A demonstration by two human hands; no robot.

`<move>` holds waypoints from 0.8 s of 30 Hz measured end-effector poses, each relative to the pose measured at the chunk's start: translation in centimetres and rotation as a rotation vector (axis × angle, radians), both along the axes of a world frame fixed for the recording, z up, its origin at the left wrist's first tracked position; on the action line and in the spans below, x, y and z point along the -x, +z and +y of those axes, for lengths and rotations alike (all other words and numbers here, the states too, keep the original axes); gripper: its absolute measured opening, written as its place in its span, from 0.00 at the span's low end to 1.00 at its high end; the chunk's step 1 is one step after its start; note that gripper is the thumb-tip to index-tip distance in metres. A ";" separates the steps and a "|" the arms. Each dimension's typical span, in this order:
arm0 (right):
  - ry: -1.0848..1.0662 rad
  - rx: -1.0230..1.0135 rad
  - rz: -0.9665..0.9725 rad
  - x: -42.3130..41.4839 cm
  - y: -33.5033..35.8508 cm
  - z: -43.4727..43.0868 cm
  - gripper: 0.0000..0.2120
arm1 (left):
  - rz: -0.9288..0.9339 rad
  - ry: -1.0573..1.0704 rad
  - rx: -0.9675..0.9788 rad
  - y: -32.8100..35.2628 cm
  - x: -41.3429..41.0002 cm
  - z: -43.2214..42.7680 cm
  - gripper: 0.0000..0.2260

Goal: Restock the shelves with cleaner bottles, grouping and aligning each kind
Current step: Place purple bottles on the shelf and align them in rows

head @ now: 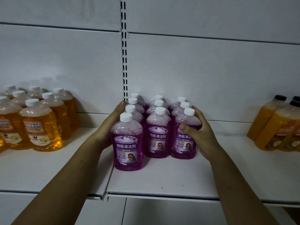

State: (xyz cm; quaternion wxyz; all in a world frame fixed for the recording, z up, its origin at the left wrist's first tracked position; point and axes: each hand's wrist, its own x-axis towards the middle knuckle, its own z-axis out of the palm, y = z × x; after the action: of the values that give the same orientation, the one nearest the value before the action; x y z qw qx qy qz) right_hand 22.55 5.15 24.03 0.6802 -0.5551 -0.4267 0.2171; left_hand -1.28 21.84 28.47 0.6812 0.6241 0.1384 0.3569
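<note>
Several purple floor-cleaner bottles (158, 132) with white caps stand in three rows on the white shelf (162, 179), labels facing me. The front bottle of the left row (128, 143) stands nearer to me than the other rows' fronts. My left hand (112, 122) lies flat against the left side of the left row, fingers straight and reaching back. My right hand (198, 132) wraps the front bottle of the right row (184, 138), thumb across its front and fingers round its far side.
A group of orange cleaner bottles with white caps (39, 122) stands at the left of the shelf. Orange bottles with black caps (279, 127) stand at the far right. A slotted upright (124, 62) runs up the back panel behind the purple group.
</note>
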 end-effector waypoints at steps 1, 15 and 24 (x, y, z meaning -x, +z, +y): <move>-0.006 0.018 -0.015 0.0 -0.2 -0.1 0.49 | -0.012 -0.019 0.027 -0.4 0.1 0.1 0.32; -0.022 0.133 -0.176 0.0 0.2 -1.4 0.59 | 0.027 0.075 0.090 -1.4 2.5 -0.9 0.32; -0.086 0.241 -0.302 2.5 -1.6 -3.6 0.55 | 0.247 0.139 -0.298 -5.3 6.8 -5.6 0.56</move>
State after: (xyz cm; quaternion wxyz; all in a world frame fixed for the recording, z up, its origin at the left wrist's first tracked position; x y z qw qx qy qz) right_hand 20.05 1.51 22.39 0.5457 -0.6764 -0.4708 0.1515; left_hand -8.07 16.27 23.12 0.5328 0.7460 0.2091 0.3403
